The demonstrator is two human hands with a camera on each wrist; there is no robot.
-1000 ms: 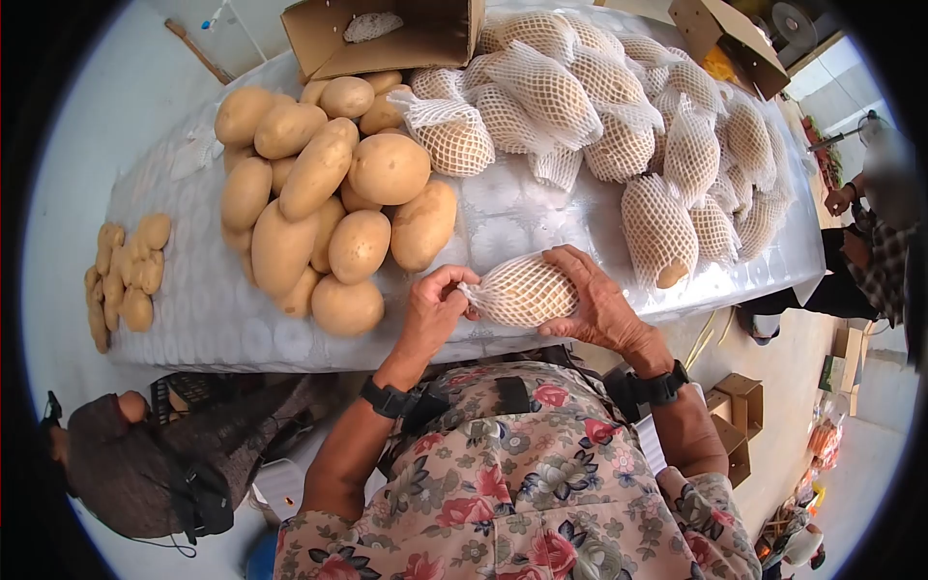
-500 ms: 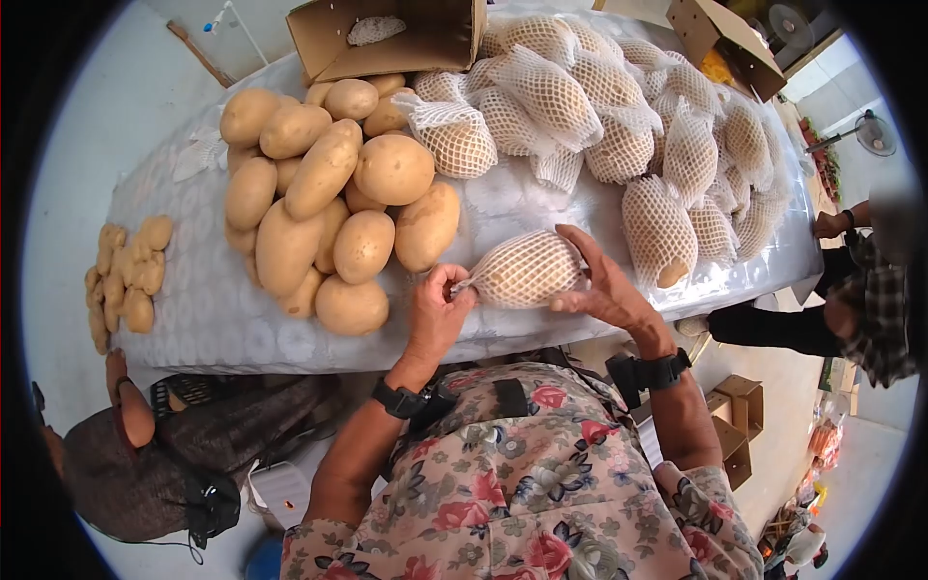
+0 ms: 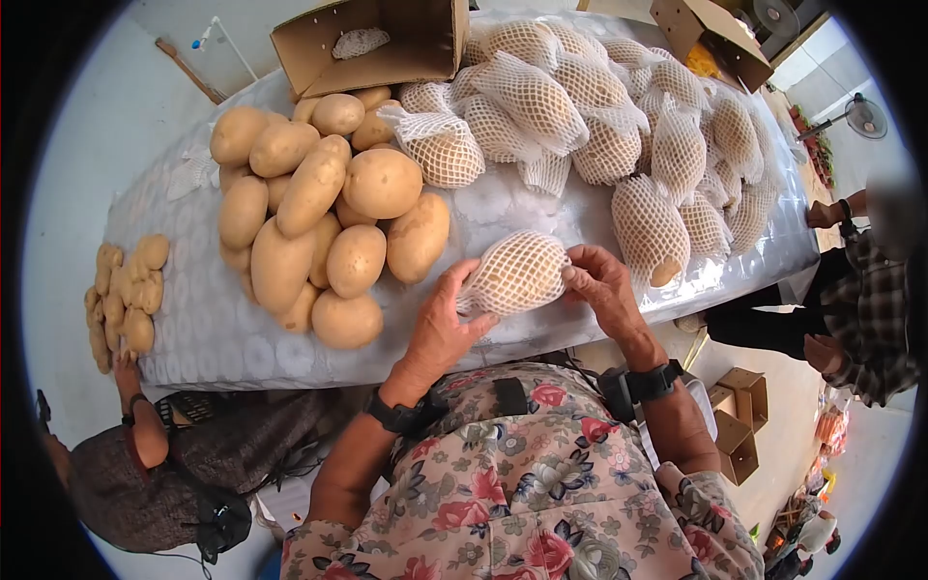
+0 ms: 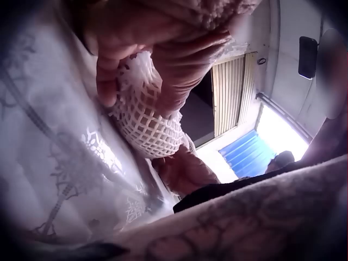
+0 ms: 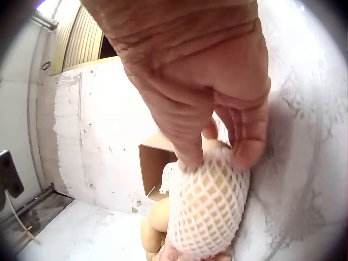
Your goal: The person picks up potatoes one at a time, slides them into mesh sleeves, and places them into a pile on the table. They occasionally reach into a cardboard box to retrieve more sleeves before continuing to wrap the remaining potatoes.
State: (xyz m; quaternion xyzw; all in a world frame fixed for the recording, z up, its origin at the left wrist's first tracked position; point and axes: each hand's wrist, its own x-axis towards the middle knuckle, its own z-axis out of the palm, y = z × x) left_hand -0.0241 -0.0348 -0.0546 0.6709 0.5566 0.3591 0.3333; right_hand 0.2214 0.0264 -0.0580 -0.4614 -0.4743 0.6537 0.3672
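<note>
- Table (image 3: 198, 321) was loaded with bare potatoes (image 3: 311, 188) and netted ones (image 3: 609, 150).
- Over its near side, one wrapped potato (image 3: 522, 273) was gripped by the left hand (image 3: 440, 324), fingers curled round.
- Net rim (image 5: 218, 162) was pinched by the right hand (image 3: 609, 290); sleeving seemed nearly done, tidying tug probably needed.

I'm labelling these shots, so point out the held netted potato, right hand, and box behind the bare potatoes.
Netted potato (image 3: 520, 273): head view, middle of netting.
Right hand (image 3: 608, 294): head view, back of hand.
Box (image 3: 416, 46): head view, bare inside surface.
</note>
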